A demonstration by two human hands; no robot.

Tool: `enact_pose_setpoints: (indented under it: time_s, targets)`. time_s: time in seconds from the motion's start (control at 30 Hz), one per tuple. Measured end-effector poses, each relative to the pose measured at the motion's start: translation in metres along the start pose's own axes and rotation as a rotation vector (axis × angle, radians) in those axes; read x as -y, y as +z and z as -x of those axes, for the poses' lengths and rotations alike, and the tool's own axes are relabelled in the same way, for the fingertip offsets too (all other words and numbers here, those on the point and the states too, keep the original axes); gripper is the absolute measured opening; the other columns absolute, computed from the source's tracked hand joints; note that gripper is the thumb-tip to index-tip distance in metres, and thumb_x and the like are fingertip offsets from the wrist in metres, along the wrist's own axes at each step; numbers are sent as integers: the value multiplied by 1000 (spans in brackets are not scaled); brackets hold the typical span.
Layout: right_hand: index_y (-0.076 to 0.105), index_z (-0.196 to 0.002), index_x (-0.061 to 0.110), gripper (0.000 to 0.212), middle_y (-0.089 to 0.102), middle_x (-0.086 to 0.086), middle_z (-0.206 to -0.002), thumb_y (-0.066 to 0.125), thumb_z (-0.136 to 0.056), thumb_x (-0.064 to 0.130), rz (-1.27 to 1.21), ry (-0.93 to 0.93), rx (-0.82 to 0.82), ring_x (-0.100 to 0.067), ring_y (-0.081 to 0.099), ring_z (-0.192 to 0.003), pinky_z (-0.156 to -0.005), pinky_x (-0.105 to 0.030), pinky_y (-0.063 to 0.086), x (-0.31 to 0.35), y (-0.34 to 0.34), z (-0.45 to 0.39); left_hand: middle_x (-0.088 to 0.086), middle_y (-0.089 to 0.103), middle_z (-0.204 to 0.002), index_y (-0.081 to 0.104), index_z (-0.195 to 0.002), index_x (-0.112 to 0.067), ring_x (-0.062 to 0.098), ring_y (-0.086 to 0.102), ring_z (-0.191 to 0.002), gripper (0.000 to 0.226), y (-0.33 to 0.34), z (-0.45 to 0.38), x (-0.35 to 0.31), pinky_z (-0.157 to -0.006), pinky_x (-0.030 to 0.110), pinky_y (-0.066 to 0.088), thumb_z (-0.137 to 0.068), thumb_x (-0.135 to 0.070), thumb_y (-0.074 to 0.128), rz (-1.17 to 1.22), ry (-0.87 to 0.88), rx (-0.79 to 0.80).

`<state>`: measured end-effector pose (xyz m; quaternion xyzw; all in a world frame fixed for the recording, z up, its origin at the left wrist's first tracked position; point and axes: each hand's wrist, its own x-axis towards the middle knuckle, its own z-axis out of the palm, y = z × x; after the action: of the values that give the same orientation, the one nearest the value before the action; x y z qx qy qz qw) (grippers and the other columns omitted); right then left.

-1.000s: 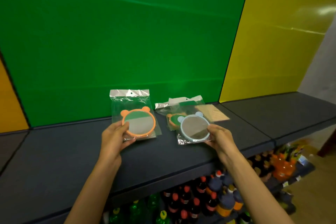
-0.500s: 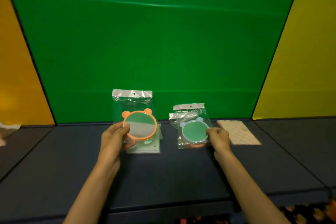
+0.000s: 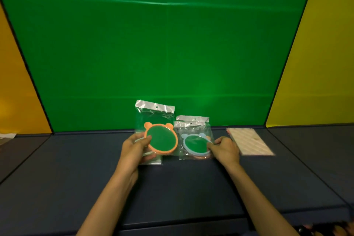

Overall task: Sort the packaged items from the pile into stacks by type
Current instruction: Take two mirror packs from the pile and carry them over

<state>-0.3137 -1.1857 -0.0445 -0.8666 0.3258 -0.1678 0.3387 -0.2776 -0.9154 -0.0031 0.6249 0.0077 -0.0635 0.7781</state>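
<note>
Mirrors in clear bags are what is being sorted on the dark shelf (image 3: pixel 76 168) — an orange-rimmed mirror (image 3: pixel 161 141) is clamped in the left hand (image 3: pixel 135 148), raised over another bag below it. The right hand (image 3: pixel 224 149) pinches the edge of a blue-rimmed mirror (image 3: pixel 195 144), which lies on what looks like an orange one. To do this well, I would lift the blue one clear first, then square each bag's edges onto its own kind — the slippery bags may slide. A striped packet (image 3: pixel 251 142) lies just to the right.
</note>
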Motion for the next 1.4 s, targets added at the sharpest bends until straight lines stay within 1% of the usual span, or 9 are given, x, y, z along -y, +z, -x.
enact_pose_setpoints:
  time_s: [0.2,0.4,0.53,0.63,0.73,0.9,1.03,1.17,1.4]
  targets:
    - [67,-75,21,21,72,1,-83,76,-77,39,-29,-38,100,-21,67,-83,-74,-33,51,-9,-7,0,12,76,-83,58,-116,-5,19,73,-66,25,40,-2,12,-55,29,60,-93,-10,65,-24,-138,133]
    - [53,-62,15,43,58,-1,-65,52,-98,38,-77,-68,50,-30,59,-80,-72,-35,42,-16,-22,5,20,75,-87,56,-104,2,29,75,-73,15,89,1,24,-59,35,62,-92,-3,63,-81,-221,264]
    - [67,-82,11,36,68,-3,-82,52,-99,38,-106,-94,78,-24,62,-86,-77,-35,45,-21,-29,5,13,75,-85,64,-93,-5,25,74,-71,17,97,-12,39,-68,42,62,-87,-18,73,-456,-30,160]
    - [69,-97,14,25,67,2,-90,54,-99,34,-112,-149,88,-18,61,-89,-76,-30,43,-22,-34,8,4,68,-87,61,-92,-13,24,65,-81,36,96,-12,45,-65,31,47,-81,-46,72,-1032,227,24]
    - [68,-100,17,17,67,4,-92,57,-97,29,-90,-227,70,-16,61,-89,-75,-28,43,-22,-34,7,4,64,-99,61,-101,-14,25,61,-93,45,96,-3,45,-67,30,42,-83,-54,65,-1270,361,-47]
    - [65,-107,19,19,62,1,-104,57,-96,32,15,-403,42,-16,60,-95,-84,-33,49,-19,-33,7,9,57,-125,57,-124,-11,26,53,-116,63,97,1,46,-86,37,47,-86,-61,58,-1453,423,-91]
    - [63,-115,20,25,60,-2,-111,50,-98,33,166,-581,8,-22,57,-105,-91,-38,43,-6,-30,16,6,55,-134,50,-138,-18,27,49,-124,63,81,0,40,-101,43,41,-91,-61,49,-1452,562,-33]
    - [62,-117,22,26,60,-2,-118,49,-98,33,185,-732,64,-25,55,-110,-92,-38,42,18,-21,29,-1,46,-148,44,-145,-29,23,43,-134,58,49,5,20,-107,41,36,-93,-57,45,-1502,655,58]
    - [57,-130,26,34,56,4,-126,46,-100,38,151,-899,162,-19,51,-118,-97,-38,39,72,16,72,-2,36,-157,35,-150,-36,22,37,-141,60,-32,30,-14,-109,43,33,-95,-57,43,-1628,583,-25]
